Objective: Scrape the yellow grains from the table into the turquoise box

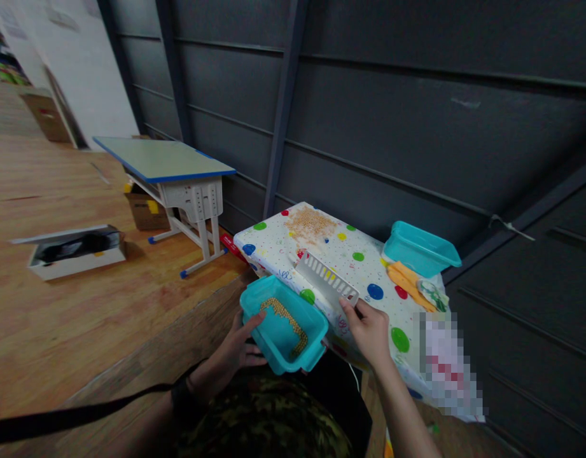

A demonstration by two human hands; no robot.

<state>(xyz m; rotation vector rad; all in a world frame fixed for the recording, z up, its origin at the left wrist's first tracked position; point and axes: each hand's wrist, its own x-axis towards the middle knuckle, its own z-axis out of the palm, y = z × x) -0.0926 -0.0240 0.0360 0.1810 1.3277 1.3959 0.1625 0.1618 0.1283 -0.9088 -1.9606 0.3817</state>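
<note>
My left hand [239, 346] grips the near-left side of a teal plastic tub [284, 323], held at the table's near edge. A line of small tan grains lies inside the tub. My right hand [369, 327] is closed on the handle end of a flat grey perforated blade [325, 277], which lies on the dotted tablecloth [354, 254] and points toward a heap of tan grains [310, 224] at the table's far end.
A second teal tub [420, 248] stands at the table's right side, next to orange cloths [407, 280]. A blue-edged desk [165, 160] and an open white box [76, 251] sit on the wooden floor to the left. A dark wall runs behind.
</note>
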